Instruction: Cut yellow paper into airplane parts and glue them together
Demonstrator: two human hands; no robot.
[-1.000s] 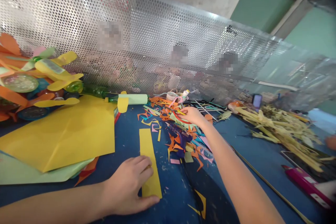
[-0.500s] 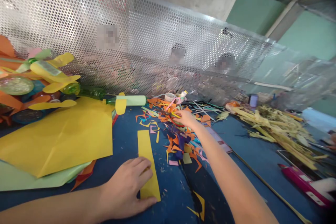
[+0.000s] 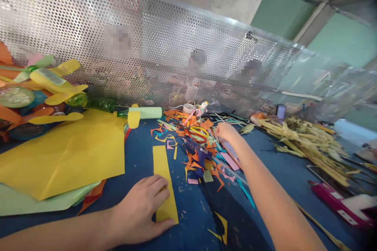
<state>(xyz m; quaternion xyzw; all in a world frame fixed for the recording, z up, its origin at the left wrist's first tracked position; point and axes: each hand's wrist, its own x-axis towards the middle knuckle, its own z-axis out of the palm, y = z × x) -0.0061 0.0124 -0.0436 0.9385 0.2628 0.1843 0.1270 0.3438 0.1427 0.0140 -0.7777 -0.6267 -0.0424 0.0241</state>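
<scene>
My left hand (image 3: 144, 206) bends its fingers over a long yellow paper strip (image 3: 160, 160) and holds it against the blue table, thumb near the lower end. My right hand (image 3: 225, 130) reaches forward with curled fingers at the right side of the paper scraps; whatever is in them is hidden. To its left, scissors with yellow and red handles (image 3: 198, 135) lie on the orange scraps (image 3: 191, 160). Beneath my right wrist a flat purple-looking item (image 3: 230, 150) shows in part. A pink paper piece (image 3: 229, 161) lies below it.
Large yellow sheets (image 3: 97, 145) and pinwheel-like bottle crafts (image 3: 59, 82) stand on the left. Dried husks (image 3: 300, 137) and a magenta glue gun (image 3: 338, 204) are on the right. A perforated metal panel (image 3: 165, 43) closes off the back, with people visible in it.
My right hand has left the scissors, which now lie on the scraps, and has moved right. My left hand stays on the yellow strip.
</scene>
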